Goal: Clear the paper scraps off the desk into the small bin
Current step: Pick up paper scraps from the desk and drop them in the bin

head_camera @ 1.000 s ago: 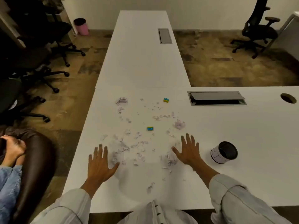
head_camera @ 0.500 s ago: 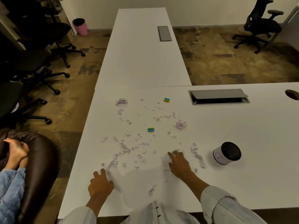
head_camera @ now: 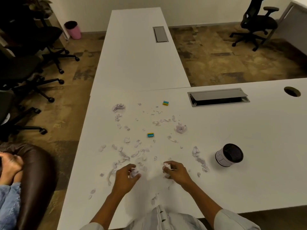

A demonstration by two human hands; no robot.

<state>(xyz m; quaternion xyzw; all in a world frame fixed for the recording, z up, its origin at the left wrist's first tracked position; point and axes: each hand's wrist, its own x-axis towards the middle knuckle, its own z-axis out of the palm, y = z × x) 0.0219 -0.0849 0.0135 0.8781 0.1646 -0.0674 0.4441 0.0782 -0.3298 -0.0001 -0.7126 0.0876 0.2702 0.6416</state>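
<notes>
Head-worn view, forward and down over the desk (head_camera: 249, 180)

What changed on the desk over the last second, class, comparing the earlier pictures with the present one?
Both hands went from lying flat and spread to curling inward toward each other. The left hand now grips a wad of paper scraps, and the right hand grips another. Most scraps farther out, the two small erasers and the small bin on its side appear unmoved.

Reaching forward with both arms, left hand (head_camera: 125, 177) and right hand (head_camera: 176, 171) side by side, fingers (head_camera: 167, 164) curling closed.
</notes>
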